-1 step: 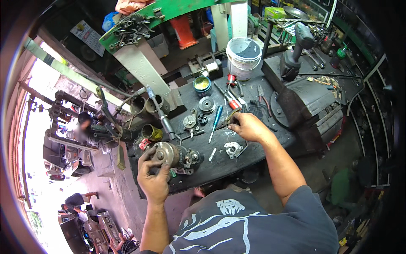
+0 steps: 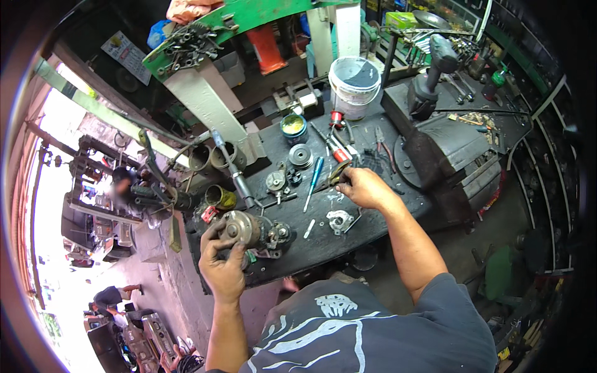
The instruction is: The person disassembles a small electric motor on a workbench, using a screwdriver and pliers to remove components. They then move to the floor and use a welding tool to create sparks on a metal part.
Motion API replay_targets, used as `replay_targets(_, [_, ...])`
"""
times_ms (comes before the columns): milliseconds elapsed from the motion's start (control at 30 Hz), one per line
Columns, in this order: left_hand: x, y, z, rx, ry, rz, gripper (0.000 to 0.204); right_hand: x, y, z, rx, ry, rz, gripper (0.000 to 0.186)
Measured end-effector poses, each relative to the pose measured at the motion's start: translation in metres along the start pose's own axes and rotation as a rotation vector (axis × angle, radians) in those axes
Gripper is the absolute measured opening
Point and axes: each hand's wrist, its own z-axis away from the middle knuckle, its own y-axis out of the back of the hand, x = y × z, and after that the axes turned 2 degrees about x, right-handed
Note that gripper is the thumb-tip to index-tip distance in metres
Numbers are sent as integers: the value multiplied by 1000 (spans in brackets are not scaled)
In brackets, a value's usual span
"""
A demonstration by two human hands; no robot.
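Note:
My left hand (image 2: 224, 264) is curled around the near end of a round, greyish-brown metal motor housing (image 2: 244, 227), which lies at the left front of the black workbench. Smaller metal fittings (image 2: 280, 233) are on the housing's right side. Over the middle of the bench, my right hand (image 2: 364, 186) is closed, thumb against fingers. A small dark and brassy piece (image 2: 339, 169) shows at those fingertips, too small to name. Left of that hand lies a blue-handled screwdriver (image 2: 314, 183). Just below the hand sits a light metal end bracket (image 2: 340, 221).
A pulley (image 2: 301, 156), a round metal cover (image 2: 275, 181) and a grease tub (image 2: 294, 129) stand mid-bench. Behind are a white bucket (image 2: 354, 87) and pliers (image 2: 384, 149). A long metal tool (image 2: 233, 171) leans at left. A vise (image 2: 435, 149) stands at right. Other people are at far left.
The whole view has shifted slightly, so the bench things appear a little further left. Both hands keep nearly the same places and grips.

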Motion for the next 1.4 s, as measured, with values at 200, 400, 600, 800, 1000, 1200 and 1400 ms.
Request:
replay_targets(200, [-2, -2, -4, -48, -31, -65, 18, 77, -1, -24, 189, -327, 8, 33])
replay_targets(400, [-5, -3, -3, -60, 3, 35, 24, 101, -21, -83, 405, -110, 166, 42])
replay_targets(600, [-5, -5, -3, 4, 24, -24, 28, 105, -58, -65, 207, -106, 477, 39])
replay_targets(800, [1, -7, 3, -14, 15, 16, 23, 127, -12, -48, -3, -488, 499, 31])
replay_targets(1000, [-8, -11, -1, 54, 38, 78, 29, 92, -27, -126, 263, -310, 135, 38])
replay_targets(1200, [-3, -5, 2, -44, 7, 58, 24, 81, -51, -176, -92, -495, 384, 42])
replay_targets(1400, [-2, -10, -3, -8, 18, 95, 27, 91, -21, -160, 11, -516, 293, 51])
